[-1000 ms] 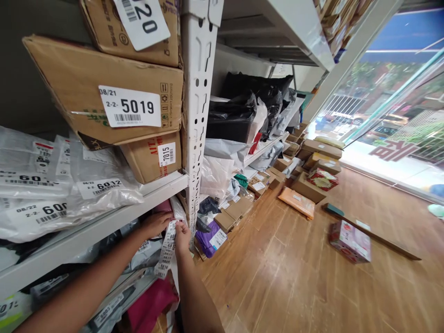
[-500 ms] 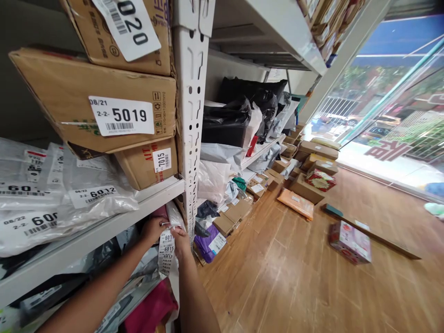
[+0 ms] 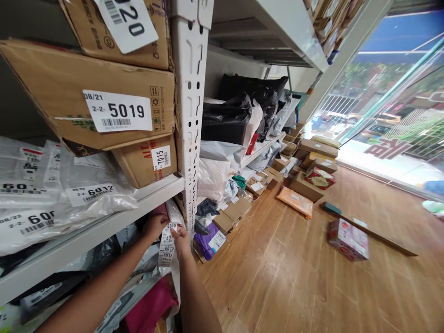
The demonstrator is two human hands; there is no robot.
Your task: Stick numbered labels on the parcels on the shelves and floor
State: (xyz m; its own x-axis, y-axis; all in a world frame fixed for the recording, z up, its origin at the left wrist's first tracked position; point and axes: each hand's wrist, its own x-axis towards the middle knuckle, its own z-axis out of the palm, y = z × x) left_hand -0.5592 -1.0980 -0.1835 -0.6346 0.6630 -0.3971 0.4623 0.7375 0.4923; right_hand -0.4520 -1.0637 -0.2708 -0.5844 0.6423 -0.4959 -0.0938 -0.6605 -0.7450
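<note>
A long strip of white printed number labels (image 3: 167, 249) hangs down in front of the lower shelf, its top label reading 6010. My left hand (image 3: 158, 226) is closed at the upper left edge of the strip, its fingertips partly hidden. On the other edge my right hand (image 3: 181, 237) pinches the strip between thumb and fingers. Behind the hands stands a pale plastic-wrapped parcel (image 3: 174, 212) beside the shelf post. Below them lies a magenta bag (image 3: 152, 307), partly covered by the strip and my right forearm.
A white perforated shelf post (image 3: 190, 115) rises just right of my hands. Above them a shelf edge (image 3: 104, 222) carries cardboard boxes (image 3: 135, 97) and bagged parcels (image 3: 93, 180). On the wooden floor (image 3: 277, 277) lie a purple bag (image 3: 207, 240), an orange parcel (image 3: 294, 202) and a pink box (image 3: 348, 240).
The 6010 label now shows between my hands, above the labels visible before. My left fingers have shifted slightly at the strip's top. The view has moved a little.
</note>
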